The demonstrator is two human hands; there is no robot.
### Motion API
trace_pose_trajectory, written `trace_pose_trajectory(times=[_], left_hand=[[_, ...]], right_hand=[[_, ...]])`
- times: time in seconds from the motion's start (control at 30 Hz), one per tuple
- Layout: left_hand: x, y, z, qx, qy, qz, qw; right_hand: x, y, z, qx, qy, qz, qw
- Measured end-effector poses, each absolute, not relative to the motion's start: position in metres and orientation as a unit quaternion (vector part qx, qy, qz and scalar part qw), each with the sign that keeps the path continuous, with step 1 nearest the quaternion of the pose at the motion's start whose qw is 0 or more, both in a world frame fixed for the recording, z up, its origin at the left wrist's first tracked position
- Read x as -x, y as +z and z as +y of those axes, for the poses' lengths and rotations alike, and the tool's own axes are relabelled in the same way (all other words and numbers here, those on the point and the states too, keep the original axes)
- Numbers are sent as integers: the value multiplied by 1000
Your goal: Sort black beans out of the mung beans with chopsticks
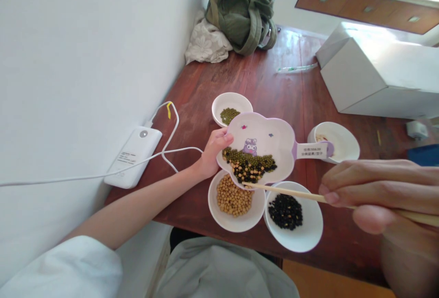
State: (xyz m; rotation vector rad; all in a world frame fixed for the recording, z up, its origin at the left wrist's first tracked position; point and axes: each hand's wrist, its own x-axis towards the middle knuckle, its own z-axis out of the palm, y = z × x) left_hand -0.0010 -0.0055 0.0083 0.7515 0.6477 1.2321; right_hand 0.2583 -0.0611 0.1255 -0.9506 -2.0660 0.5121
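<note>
Flower-shaped plate (pixel 270 135): glossy white plastic with a lilac rim, a cartoon print at its centre and a labelled tab handle pointing right. I hold it tilted toward me above the desk (pixel 274 83), over the gap between the nearer bowls. A mixed heap of beans (pixel 248 164), matte green, black and a few yellow, has gathered at its low near edge.

Left hand (pixel 214 151): my grip is closed on the plate's left lobe, thumb over the rim.

Right hand (pixel 373 193): close to the lens and blurred, fingers pinched narrowly around pale wooden chopsticks (pixel 284 191), whose slim tips reach the heap's near edge.

Bowls: four round, smooth white ones ring the plate. The near left bowl (pixel 236 206) holds round yellow soybeans; the near right bowl (pixel 295 218) holds shiny black beans; the far bowl (pixel 230 106) holds small green beans; the right bowl (pixel 338 142), under the plate's handle, shows only a few pale bits that I cannot identify.

Surroundings: the desk is reddish-brown varnished wood with visible grain. A white rounded power bank (pixel 133 156) with a looping white cable (pixel 169 140) lies at its left edge by the wall. A crumpled olive-green bag (pixel 242 7) sits at the far end, and an angular white box (pixel 373 71) stands at right.
</note>
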Motion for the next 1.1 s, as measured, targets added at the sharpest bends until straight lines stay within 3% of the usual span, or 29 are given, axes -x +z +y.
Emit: trace_pose_trajectory(times=[0.2,0.4,0.87,1.1], left_hand=[[3,8,-5,-346,552,276,706],[3,6,-4,-358,541,277,709],[1,5,-6,-342,551,286,705],[2,5,-5,-342,551,301,699]], right_hand=[[-274,122,-58,293,193,-849,394],[-275,121,-57,347,178,-815,429],[-269,123,-50,288,215,-849,388],[-261,122,-59,342,206,-829,393]])
